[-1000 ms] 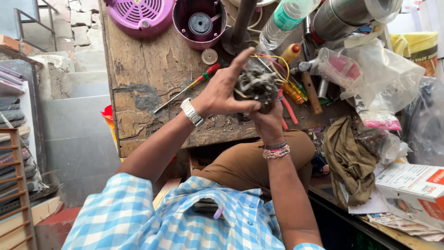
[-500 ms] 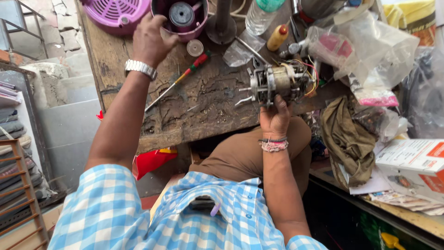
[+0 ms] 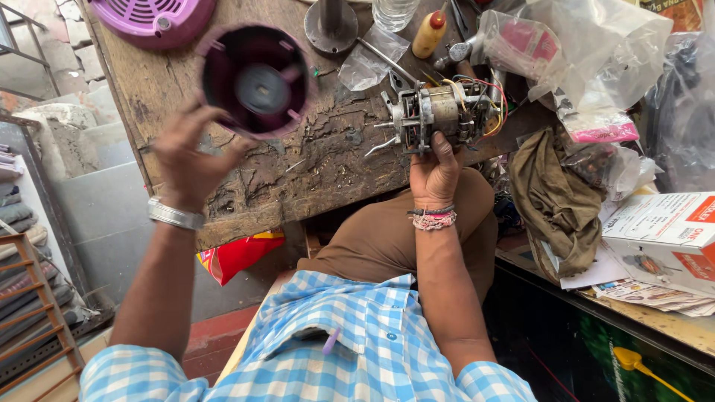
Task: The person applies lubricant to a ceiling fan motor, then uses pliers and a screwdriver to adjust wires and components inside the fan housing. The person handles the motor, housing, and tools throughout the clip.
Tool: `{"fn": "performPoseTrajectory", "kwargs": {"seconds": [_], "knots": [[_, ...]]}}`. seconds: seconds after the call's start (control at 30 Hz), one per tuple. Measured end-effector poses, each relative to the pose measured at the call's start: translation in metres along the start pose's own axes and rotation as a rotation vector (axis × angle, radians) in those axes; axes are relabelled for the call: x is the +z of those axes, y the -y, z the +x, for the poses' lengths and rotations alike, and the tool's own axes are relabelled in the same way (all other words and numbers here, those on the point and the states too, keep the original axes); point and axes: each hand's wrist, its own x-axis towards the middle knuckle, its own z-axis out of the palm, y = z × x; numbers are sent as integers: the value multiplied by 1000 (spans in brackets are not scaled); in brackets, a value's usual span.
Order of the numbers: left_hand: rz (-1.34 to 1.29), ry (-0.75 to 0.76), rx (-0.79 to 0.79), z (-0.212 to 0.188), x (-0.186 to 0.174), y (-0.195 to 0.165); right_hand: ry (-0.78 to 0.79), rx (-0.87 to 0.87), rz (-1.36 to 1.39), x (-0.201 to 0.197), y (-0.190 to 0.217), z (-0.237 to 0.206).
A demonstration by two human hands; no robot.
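Your right hand (image 3: 434,173) is gripping the lower edge of a small electric motor (image 3: 439,113), fingers wrapped up around its underside. The motor is lying on its side at the near edge of the worn wooden workbench (image 3: 298,171): bare metal frame, a tan winding block in the middle, a thin shaft sticking out to your left, and red, yellow and black wires looping off its right end.

Your left hand (image 3: 186,158) is holding a round maroon plastic housing (image 3: 255,80) by its lower rim, lifted above the bench top. The housing is facing you open-side up, showing a dark hollow interior with a grey circular hub in the centre and small tabs around the wall. It is motion-blurred, so finer detail is not readable.

Housing and motor are well apart, with scarred bench between them.

A purple vented cover (image 3: 153,18) is sitting at the far left corner. A yellow squeeze bottle (image 3: 430,33) is standing just beyond the motor, and a crumpled olive cloth (image 3: 555,201) is hanging to the right.
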Motion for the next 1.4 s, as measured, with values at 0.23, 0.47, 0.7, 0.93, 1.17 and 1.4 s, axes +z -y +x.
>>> {"fn": "performPoseTrajectory", "kwargs": {"seconds": [0.23, 0.47, 0.7, 0.93, 1.17, 1.4], "knots": [[-194, 149, -111, -8, 75, -52, 49, -193, -224, 22, 16, 5], [-230, 295, -24, 11, 100, -49, 195, -165, -440, 65, 33, 30], [-264, 351, -26, 19, 102, -50, 354, -161, -654, 95, -4, 29], [-272, 348, -1, 22, 102, -43, 531, -264, -985, 89, -11, 30], [-331, 341, -59, 18, 96, -46, 566, -507, -1628, 95, -7, 17], [-396, 278, -168, 10, 86, -46, 605, -412, -1316, 67, 14, 12]]}}
